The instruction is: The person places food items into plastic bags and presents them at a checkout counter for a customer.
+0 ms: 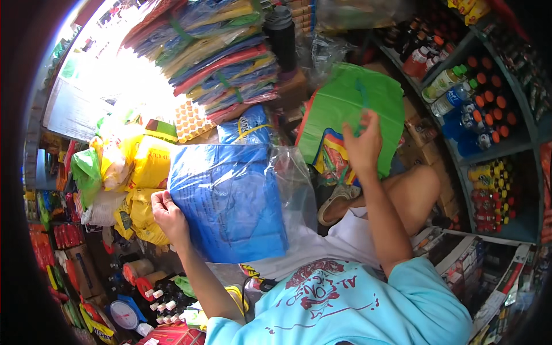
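My left hand point(170, 215) grips the left edge of a clear plastic packet of folded blue plastic bags point(228, 202), which lies across my lap. The packet's loose clear end sticks out to the right, over my shorts. My right hand point(366, 144) is over a stack of green plastic bags point(381, 103) at my front right, fingers spread and blurred. A teal tie strip point(361, 92) runs across that stack and passes under the fingers; I cannot tell whether they hold it. Below the hand, a printed multicoloured part point(334, 151) shows on the stack.
Tall piles of bundled coloured plastic bags point(224, 64) rise ahead. Yellow bags point(148, 164) fill the left, with a dial scale point(125, 312) and bottles point(166, 297) below them. Shelves of drink bottles point(487, 108) stand at right, beside my bent knee point(416, 185).
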`<state>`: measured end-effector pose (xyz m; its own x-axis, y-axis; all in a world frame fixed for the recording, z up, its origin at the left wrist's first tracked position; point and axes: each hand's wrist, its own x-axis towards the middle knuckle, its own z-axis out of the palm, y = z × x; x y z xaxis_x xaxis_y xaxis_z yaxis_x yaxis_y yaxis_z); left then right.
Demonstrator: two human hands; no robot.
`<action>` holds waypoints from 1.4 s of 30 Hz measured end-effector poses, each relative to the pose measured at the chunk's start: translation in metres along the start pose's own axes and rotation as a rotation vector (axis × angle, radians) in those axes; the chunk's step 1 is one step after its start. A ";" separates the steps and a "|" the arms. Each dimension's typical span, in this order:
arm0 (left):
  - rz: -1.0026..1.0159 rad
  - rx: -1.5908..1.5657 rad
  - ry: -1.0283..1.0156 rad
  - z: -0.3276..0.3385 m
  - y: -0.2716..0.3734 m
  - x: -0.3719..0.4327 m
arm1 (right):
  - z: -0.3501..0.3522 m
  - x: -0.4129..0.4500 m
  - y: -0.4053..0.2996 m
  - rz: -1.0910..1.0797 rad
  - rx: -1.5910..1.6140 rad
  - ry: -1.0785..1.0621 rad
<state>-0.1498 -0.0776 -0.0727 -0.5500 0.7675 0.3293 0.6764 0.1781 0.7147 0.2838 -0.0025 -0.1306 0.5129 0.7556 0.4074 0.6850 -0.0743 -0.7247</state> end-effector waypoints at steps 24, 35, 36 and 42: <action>0.003 -0.062 -0.006 0.013 0.000 -0.002 | -0.042 -0.131 0.002 -0.332 0.085 -1.182; -0.010 -0.073 0.006 0.014 -0.001 -0.003 | 0.009 -0.107 0.006 0.191 0.610 -0.832; -0.010 -0.070 -0.001 0.015 -0.003 -0.003 | 0.010 -0.116 0.020 0.367 0.661 -0.724; -0.013 -0.093 -0.007 0.015 -0.010 -0.003 | 0.015 -0.162 0.069 0.800 0.528 -0.264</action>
<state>-0.1475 -0.0726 -0.0908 -0.5549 0.7696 0.3159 0.6205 0.1299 0.7734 0.2401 -0.1207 -0.2551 0.5476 0.7349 -0.4000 -0.1639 -0.3746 -0.9126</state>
